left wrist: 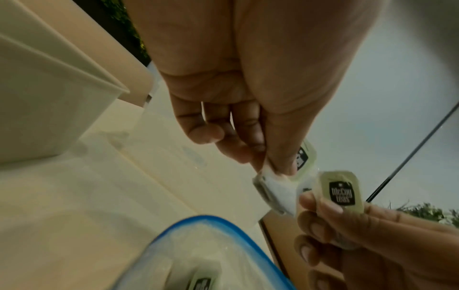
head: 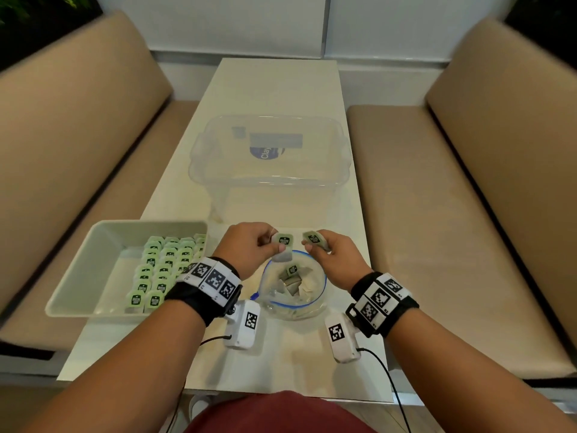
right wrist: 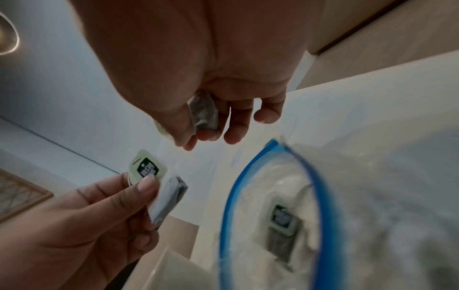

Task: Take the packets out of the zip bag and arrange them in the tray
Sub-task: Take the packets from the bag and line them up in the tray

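Note:
An open zip bag (head: 323, 278) with a blue rim stands on the table near me, with several packets (head: 293, 270) inside. Just above its far rim my left hand (head: 270, 246) pinches one green-labelled packet (head: 282, 240). Beside it my right hand (head: 312, 248) grips another packet (head: 314, 238). The two packets are close together but apart. In the left wrist view the left hand's packet (left wrist: 272, 185) hangs next to the right hand's packet (left wrist: 341, 193). The right wrist view shows the right hand's packet (right wrist: 203, 112) tucked under its fingers. A cream tray (head: 93, 245) on the left holds several rows of packets (head: 162, 270).
A clear plastic tub (head: 340, 142) stands on the white table (head: 274, 85) beyond the bag. Beige benches (head: 452, 198) run along both sides. The tray sits at the table's left edge, over the left bench. Cables trail from both wrist cameras toward me.

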The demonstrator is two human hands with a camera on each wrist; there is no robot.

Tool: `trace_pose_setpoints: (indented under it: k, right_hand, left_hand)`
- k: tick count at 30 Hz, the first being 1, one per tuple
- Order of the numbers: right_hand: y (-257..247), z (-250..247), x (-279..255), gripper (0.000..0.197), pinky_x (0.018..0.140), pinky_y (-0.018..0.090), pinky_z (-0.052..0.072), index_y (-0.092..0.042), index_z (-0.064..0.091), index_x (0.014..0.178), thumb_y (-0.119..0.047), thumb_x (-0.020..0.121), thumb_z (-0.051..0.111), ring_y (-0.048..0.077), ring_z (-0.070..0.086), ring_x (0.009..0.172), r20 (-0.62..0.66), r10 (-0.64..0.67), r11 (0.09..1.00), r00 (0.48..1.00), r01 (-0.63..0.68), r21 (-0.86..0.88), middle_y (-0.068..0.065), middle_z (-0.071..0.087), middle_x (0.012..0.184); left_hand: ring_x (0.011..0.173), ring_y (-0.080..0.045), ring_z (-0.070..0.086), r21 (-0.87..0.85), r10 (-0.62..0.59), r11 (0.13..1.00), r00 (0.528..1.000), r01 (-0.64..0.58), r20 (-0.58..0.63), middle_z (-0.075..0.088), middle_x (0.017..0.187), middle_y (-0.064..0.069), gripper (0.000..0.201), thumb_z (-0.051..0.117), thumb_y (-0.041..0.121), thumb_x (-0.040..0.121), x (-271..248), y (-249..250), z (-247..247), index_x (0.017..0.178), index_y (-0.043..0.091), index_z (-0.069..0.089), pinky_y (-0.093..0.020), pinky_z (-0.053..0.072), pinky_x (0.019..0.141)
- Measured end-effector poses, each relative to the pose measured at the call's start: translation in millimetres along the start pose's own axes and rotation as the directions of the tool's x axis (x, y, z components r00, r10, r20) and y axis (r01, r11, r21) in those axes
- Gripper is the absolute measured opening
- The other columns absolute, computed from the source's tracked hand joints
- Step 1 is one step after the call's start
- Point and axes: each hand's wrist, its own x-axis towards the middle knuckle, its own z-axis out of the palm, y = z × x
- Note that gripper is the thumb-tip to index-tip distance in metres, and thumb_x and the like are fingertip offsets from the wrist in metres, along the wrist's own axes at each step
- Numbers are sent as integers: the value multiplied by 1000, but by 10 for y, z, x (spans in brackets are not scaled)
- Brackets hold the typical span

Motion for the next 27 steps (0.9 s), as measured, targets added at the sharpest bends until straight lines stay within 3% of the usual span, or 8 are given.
trace_pose_setpoints:
  k: [2,7,9,12,17,21,24,27]
  right_hand:
    - [-145,89,21,11,78,39,51,-19,66,88,-29,93,66,16,59,74,-5,-2,996,1000,3,86,-3,64,77]
    - [-614,411,54,29,97,50,51,-18,73,103,-39,83,77,24,71,101,144,-67,987,987,44,156,3,77,97]
    - [-762,546,70,23,98,49,51,-17,75,101,-35,86,75,22,71,101,154,-89,987,984,67,145,1,78,96]
    - [-926,794,130,23,93,53,52,-17,76,94,-35,81,77,31,68,97,162,-81,993,984,66,94,10,76,94]
    - [-1183,1227,254,13,69,38,50,-13,75,84,-24,79,78,20,60,72,178,-68,998,982,64,28,20,71,89]
    - [-1347,1572,375,5,73,37,53,-16,74,86,-20,86,74,16,62,73,177,-51,999,983,50,10,13,73,87]
    - [-1355,1778,504,8,72,43,54,-13,69,91,-18,91,63,15,60,70,124,-14,1000,992,12,12,6,68,78]
    - [-1361,1935,553,12,67,34,50,-19,63,84,-12,93,57,12,57,64,107,47,998,993,-51,34,-5,62,72]
  left_hand:
    - [59,-7,50,-28,30,999,1000,-30,-9,58,63,7,12,76,30,81,-48,1,-129,79,22,68,-23,43,60]
    - [57,-5,46,-194,55,978,995,-71,-83,58,64,4,12,77,30,82,-215,-34,-461,81,21,69,-21,40,57]
    - [60,-8,48,-225,50,971,992,-75,-116,61,67,1,12,76,29,82,-280,-79,-603,85,19,71,-24,43,61]
    - [61,-3,52,-246,47,966,990,-78,-130,66,69,14,6,76,24,83,-374,-212,-864,86,24,71,-22,47,64]
    - [55,0,48,-21,81,996,992,-84,-92,55,60,14,6,73,30,84,-482,-480,-1386,82,31,68,-15,39,57]
    - [66,-4,56,202,60,978,997,-51,-41,63,73,12,6,72,30,84,-445,-723,-1795,88,32,67,-22,44,63]
    - [80,-14,60,438,-41,897,997,63,-60,65,86,9,9,67,26,85,-312,-1010,-2096,94,28,68,-28,49,73]
    - [84,-18,62,608,-198,782,979,136,36,69,95,5,11,66,23,85,-112,-1369,-2266,95,25,69,-28,48,73]
